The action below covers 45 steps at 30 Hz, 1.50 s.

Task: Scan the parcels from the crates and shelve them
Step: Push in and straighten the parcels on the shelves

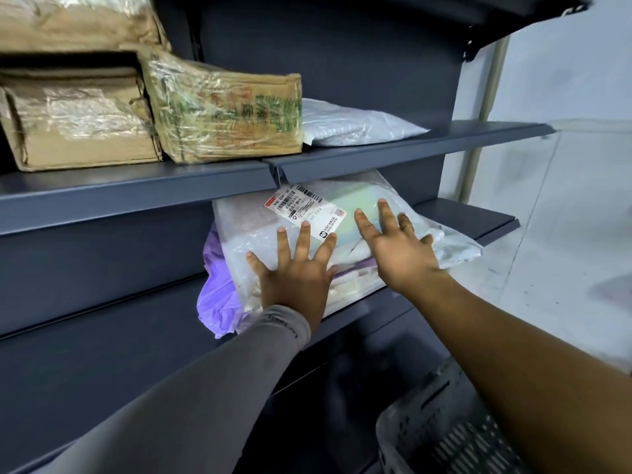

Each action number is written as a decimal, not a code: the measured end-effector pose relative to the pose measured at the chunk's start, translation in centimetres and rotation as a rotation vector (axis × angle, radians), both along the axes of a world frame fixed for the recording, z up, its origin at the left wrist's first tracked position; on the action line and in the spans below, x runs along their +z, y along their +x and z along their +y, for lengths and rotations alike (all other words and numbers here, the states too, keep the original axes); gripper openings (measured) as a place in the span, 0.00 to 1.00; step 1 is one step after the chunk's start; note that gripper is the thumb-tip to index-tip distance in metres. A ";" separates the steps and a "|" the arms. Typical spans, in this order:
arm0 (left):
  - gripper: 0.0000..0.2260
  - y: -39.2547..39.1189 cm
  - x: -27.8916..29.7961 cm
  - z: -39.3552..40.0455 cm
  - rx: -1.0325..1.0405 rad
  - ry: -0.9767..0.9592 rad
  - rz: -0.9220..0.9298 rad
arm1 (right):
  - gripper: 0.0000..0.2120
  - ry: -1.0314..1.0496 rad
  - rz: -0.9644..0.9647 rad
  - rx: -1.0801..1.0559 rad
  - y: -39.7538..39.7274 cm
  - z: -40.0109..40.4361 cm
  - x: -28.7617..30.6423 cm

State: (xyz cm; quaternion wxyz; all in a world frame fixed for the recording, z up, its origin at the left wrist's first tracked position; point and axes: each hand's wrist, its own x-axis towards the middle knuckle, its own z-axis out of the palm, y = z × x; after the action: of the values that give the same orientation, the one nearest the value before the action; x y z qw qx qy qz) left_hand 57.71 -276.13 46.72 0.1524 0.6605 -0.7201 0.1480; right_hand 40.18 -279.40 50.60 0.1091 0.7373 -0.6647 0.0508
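Both hands lie flat on a white plastic-wrapped parcel (342, 227) that sits on the middle shelf (492, 220) of a dark grey metal rack. The left hand (294, 271), coming out of a grey sleeve (219, 378), presses on the near left part of the parcel with its fingers straight and spread; nothing is curled round the wrap. The right hand (396, 248), on a bare forearm, presses on the parcel's right half, fingers likewise straight and fanned out, with a ring (408, 228) on one of them. A shipping label (304, 206) with barcodes is stuck to the top of the parcel, just beyond the left hand's fingertips. The parcel lies on top of other soft packages: a purple bag (219, 295) bulges out from under its left side and hangs over the shelf's front edge, and pale wrapped items show beneath it between the two wrists. On the shelf above the parcel (410, 145) stand two worn cardboard boxes, one with clear tape and green print (225, 114) and a plainer one (75, 124) to its left, with a white poly bag (355, 124) lying to the right of the printed box. Another taped box (75, 18) rests higher still on the left. Below the parcel, at the lower right near the right forearm, the corner of a grey perforated crate (441, 432) shows.
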 end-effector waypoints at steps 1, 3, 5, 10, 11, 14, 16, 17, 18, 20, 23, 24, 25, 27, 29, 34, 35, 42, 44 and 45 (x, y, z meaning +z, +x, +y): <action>0.25 -0.3 0.1 0.4 -0.007 -0.004 -0.007 | 0.45 0.001 0.001 -0.010 -0.4 0.5 0.0; 0.25 -1.0 0.4 1.1 -0.021 -0.001 -0.008 | 0.44 0.001 0.005 -0.028 -1.1 1.7 0.2; 0.25 -1.9 0.6 1.8 -0.036 -0.005 -0.016 | 0.43 -0.001 0.002 -0.051 -2.0 2.8 0.4; 0.25 -4.2 1.1 3.2 -0.090 0.027 -0.007 | 0.45 -0.010 0.001 -0.114 -4.4 5.3 0.5; 0.25 -4.8 1.3 3.4 -0.106 0.034 -0.008 | 0.46 -0.013 0.002 -0.129 -5.0 5.8 0.6; 0.25 -6.4 1.8 4.3 -0.152 0.050 -0.010 | 0.45 -0.019 0.006 -0.169 -6.7 7.4 1.1; 0.25 -7.4 2.2 4.6 -0.189 0.055 -0.011 | 0.44 -0.037 0.005 -0.201 -7.9 8.5 1.3; 0.25 -8.0 2.5 4.8 -0.206 0.064 -0.008 | 0.44 -0.045 0.007 -0.218 -8.5 9.1 1.4; 0.25 -8.6 2.9 5.1 -0.225 0.075 -0.006 | 0.44 -0.048 0.006 -0.234 -9.1 9.6 1.5; 0.24 -10.0 3.4 5.8 -0.266 0.090 -0.007 | 0.43 -0.050 -0.003 -0.263 -10.5 10.9 1.8; 0.24 -12.1 4.0 6.9 -0.316 0.104 -0.004 | 0.43 -0.062 0.003 -0.312 -12.4 12.8 2.3; 0.24 -12.8 4.2 7.2 -0.330 0.102 -0.002 | 0.43 -0.070 0.009 -0.329 -13.1 13.5 2.5; 0.24 -13.6 4.4 7.6 -0.345 0.099 -0.001 | 0.42 -0.077 0.016 -0.345 -13.7 14.2 2.8; 0.24 -14.9 4.7 8.4 -0.377 0.097 0.010 | 0.41 -0.090 0.029 -0.373 -14.8 15.5 3.3; 0.24 -15.9 5.0 9.2 -0.406 0.101 0.029 | 0.40 -0.102 0.030 -0.401 -15.6 16.7 4.0; 0.24 -18.3 6.3 11.1 -0.487 0.083 0.040 | 0.38 -0.132 0.046 -0.478 -17.6 20.1 5.4; 0.24 -18.8 6.6 11.5 -0.503 0.077 0.045 | 0.38 -0.142 0.050 -0.493 -18.0 20.9 5.8; 0.23 -20.8 9.8 14.4 -0.589 0.018 0.097 | 0.39 -0.216 0.078 -0.563 -19.6 24.9 9.2; 0.23 -21.0 11.1 14.9 -0.602 0.000 0.104 | 0.41 -0.231 0.077 -0.574 -19.6 25.5 10.5; 0.23 -21.0 11.8 15.0 -0.605 -0.012 0.104 | 0.41 -0.237 0.076 -0.578 -19.6 25.8 11.2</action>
State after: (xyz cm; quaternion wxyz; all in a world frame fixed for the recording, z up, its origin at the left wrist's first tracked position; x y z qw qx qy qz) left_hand 36.74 -261.09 58.54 0.2304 0.4220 -0.8744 0.0662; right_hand 20.57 -253.64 61.77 0.2290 0.5016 -0.8316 0.0671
